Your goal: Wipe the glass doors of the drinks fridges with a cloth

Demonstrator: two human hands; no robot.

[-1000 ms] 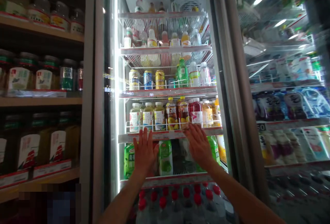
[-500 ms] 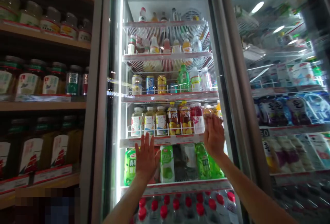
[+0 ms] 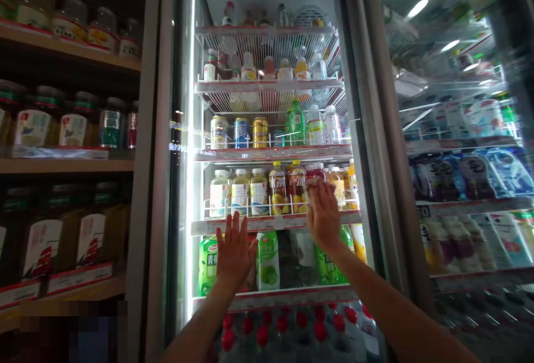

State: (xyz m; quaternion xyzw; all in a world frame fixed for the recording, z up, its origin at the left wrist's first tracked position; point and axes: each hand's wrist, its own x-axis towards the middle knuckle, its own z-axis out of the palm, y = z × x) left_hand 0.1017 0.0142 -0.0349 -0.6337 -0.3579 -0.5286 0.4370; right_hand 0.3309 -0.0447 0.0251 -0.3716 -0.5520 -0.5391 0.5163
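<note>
"Judging by sight, what's under the right hand point(image 3: 325, 221)?"

"Apparently a pale cloth point(image 3: 314, 184), bunched at the fingertips against the drinks refrigerator's closed glass door point(image 3: 273, 101), right of the middle, with a dark red drink bottle point(image 3: 319, 171) just beyond."

"And the fingers?"

"On the right they lie together over the cloth; whether they pinch it or only press, I can't tell. The left hand point(image 3: 233, 249) has its fingers apart, palm towards the pane, left of the green-and-white drink carton point(image 3: 268, 260) behind it. I see nothing in it."

"How would that cloth handle?"

"Light, limp and hard to damage, I'd expect. It could creep from under loose fingertips, so I'd hold it folded, fingers across its middle and thumb tucked against the edge."

"The pane?"

"Stiff and probably slippery; a flat palm should steady better than fingertips. I'd press evenly, since glass is breakable."
</note>
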